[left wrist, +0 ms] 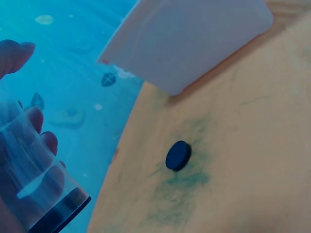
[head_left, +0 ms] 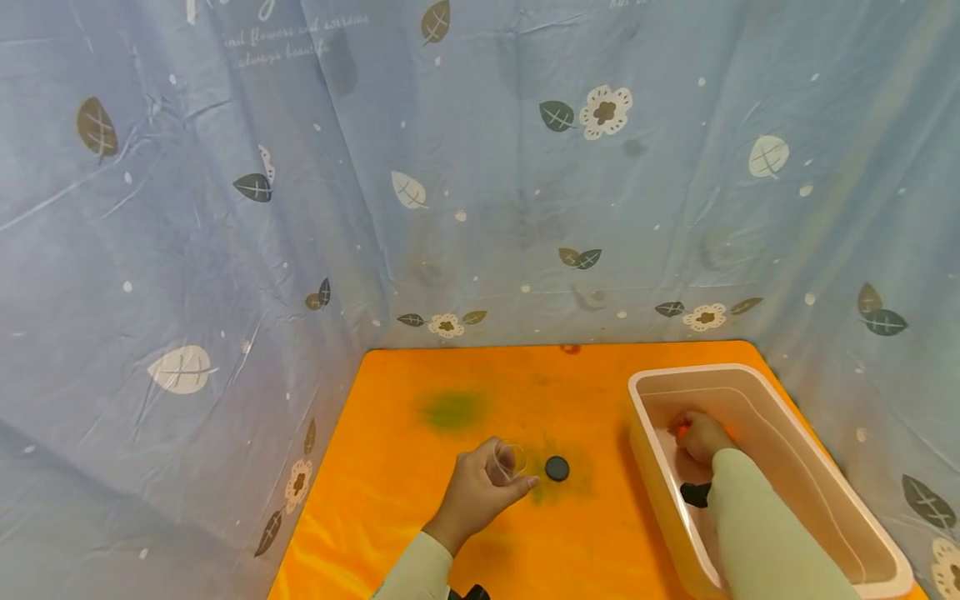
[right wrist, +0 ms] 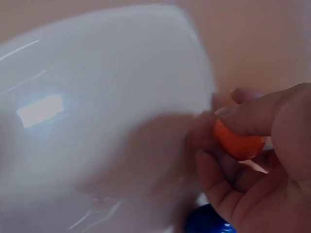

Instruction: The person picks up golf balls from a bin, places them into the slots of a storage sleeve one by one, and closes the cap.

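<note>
My left hand grips a clear see-through cylindrical container above the table, its round open mouth facing up in the head view. A small round black lid lies flat on the table just right of that hand. Inside the deep pale tub, my right hand pinches a small orange ball between thumb and fingers, low near the tub's far left wall. Below those fingers, in the right wrist view, a shiny blue ball shows in part.
The orange table carries green smudges around the lid and farther back. A blue curtain with leaf and flower prints hangs along the back and both sides. The tub stands at the table's right, its high rim around my right forearm.
</note>
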Tool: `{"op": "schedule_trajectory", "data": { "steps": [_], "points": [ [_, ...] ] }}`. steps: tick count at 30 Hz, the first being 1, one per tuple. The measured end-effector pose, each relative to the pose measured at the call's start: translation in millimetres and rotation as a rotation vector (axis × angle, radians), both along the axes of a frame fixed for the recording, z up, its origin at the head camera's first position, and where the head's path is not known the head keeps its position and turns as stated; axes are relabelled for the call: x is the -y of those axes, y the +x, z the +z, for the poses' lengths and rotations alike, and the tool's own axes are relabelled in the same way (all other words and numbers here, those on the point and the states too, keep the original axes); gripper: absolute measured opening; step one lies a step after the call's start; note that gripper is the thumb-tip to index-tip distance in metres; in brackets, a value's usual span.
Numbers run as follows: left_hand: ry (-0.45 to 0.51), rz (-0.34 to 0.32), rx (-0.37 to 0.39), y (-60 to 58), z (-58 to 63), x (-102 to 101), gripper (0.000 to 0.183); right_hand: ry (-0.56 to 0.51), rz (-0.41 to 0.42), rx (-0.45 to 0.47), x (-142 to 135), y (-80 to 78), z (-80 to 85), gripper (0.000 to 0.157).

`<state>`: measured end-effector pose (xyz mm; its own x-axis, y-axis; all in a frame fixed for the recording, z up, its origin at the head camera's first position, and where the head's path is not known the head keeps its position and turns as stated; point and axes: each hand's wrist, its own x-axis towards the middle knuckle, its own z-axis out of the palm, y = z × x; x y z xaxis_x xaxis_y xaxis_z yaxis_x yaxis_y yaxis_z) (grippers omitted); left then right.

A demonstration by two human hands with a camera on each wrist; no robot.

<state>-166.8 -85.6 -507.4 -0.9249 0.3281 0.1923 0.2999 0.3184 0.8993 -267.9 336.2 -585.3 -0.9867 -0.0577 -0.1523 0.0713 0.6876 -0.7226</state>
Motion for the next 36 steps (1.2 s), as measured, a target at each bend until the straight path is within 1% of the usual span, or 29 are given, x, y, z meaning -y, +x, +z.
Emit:
{"op": "schedule_trajectory", "data": {
  "steps": [2, 4, 6, 8, 10, 12, 15, 18, 22, 26, 29, 32, 35, 36],
  "points": [
    [-0.006, 0.001, 0.003, -0.2, -0.2, 0, 0.034, 0.0, 0.01, 0.008, -1, -2.0, 4.7, 0.02],
    [-0.007, -0.003, 0.004, -0.4, -0.6, -1, 0.034, 0.023, 0.045, -0.02, -2, -4.4, 11.0, 0.019],
    [-0.004, -0.008, 0.005, -0.6, -1.0, -1, 0.034, 0.02, 0.074, -0.029, -1, -5.9, 19.1, 0.022],
    [0.0, -0.013, 0.008, -0.6, -1.5, -1, 0.033, 0.003, 0.094, -0.036, 1, -6.4, 28.2, 0.028],
    [0.0, -0.017, 0.009, -0.6, -1.9, -2, 0.033, -0.061, 0.09, -0.007, 4, -5.9, 38.3, 0.032],
    [-0.007, -0.018, 0.006, -0.6, -2.3, -2, 0.033, -0.115, 0.072, -0.011, 9, -5.7, 48.1, 0.033],
    [-0.02, -0.017, -0.001, -0.2, -1.9, -3, 0.034, -0.19, 0.06, -0.072, 20, -3.2, 63.1, 0.032],
    [-0.022, -0.025, -0.007, 0.6, -0.9, -5, 0.034, -0.212, 0.053, -0.147, 35, 2.3, 79.0, 0.033],
    [-0.026, -0.039, -0.016, 1.3, 0.2, -7, 0.036, -0.268, 0.02, -0.177, 56, 13.3, 99.6, 0.036],
    [-0.04, -0.042, -0.013, 1.4, -0.4, -8, 0.037, -0.371, -0.003, -0.188, 76, 27.5, 121.1, 0.041],
    [-0.046, -0.044, -0.005, 1.6, -1.1, -9, 0.037, -0.401, 0.015, -0.21, 91, 40.0, 140.2, 0.042],
    [-0.042, -0.046, 0.001, 1.9, -1.2, -10, 0.037, -0.425, 0.052, -0.238, 109, 54.0, 158.3, 0.041],
    [-0.032, -0.049, -0.003, 2.3, -0.6, -11, 0.035, -0.441, 0.08, -0.258, 131, 72.9, 175.9, 0.037],
    [-0.023, -0.048, -0.003, 4.6, 4.6, -12, 0.034, -0.452, 0.093, -0.262, 139, 80.1, 181.5, 0.035]
  ]
}}
